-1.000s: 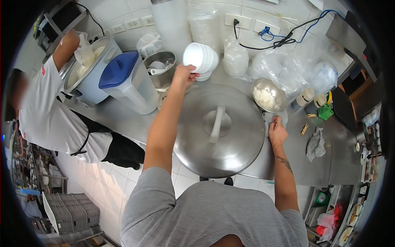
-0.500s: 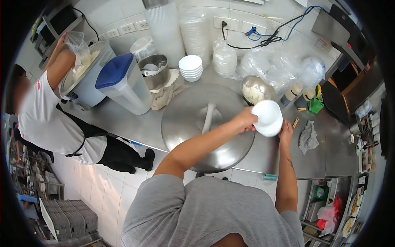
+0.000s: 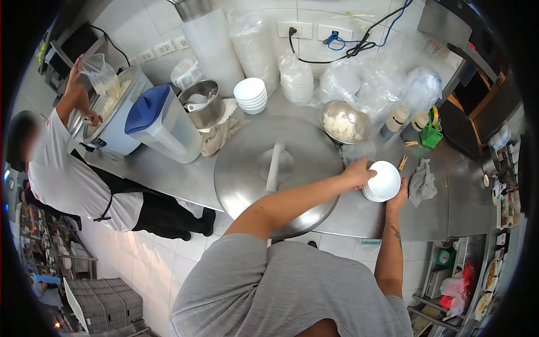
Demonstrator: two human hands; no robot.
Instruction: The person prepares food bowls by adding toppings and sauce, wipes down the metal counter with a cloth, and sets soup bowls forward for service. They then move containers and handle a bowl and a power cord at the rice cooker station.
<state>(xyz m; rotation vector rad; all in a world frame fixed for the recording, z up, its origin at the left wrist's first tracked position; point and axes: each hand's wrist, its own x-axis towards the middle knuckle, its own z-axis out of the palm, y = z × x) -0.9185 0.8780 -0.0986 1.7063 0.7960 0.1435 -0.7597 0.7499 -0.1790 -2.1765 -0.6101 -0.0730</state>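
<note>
A short stack of white bowls (image 3: 384, 181) is between my two hands, above the right part of the steel counter. My left hand (image 3: 359, 174) pinches the rim of the top bowl from the left, thumb over the edge. Against the stack's right side, my right hand (image 3: 397, 196) curls its fingers and supports it. The top bowl looks empty. Beyond my hands is a metal bowl (image 3: 345, 124) with white, crumbly food in it. Under my left forearm lies a large round steel lid (image 3: 247, 168) with a bar handle.
Another stack of white bowls (image 3: 250, 95) stands near the wall. A blue-lidded container (image 3: 163, 126), a steel pot (image 3: 203, 106) and bagged containers (image 3: 295, 78) line the back. Bottles (image 3: 395, 121) and a grey cloth (image 3: 423, 182) are at right. A co-worker (image 3: 78, 168) holds a plastic bag at left.
My hands and the bowls have moved right and nearer to me. The bowls, tilted before, now show as a more even stack. The co-worker's bag has shifted over the tub.
</note>
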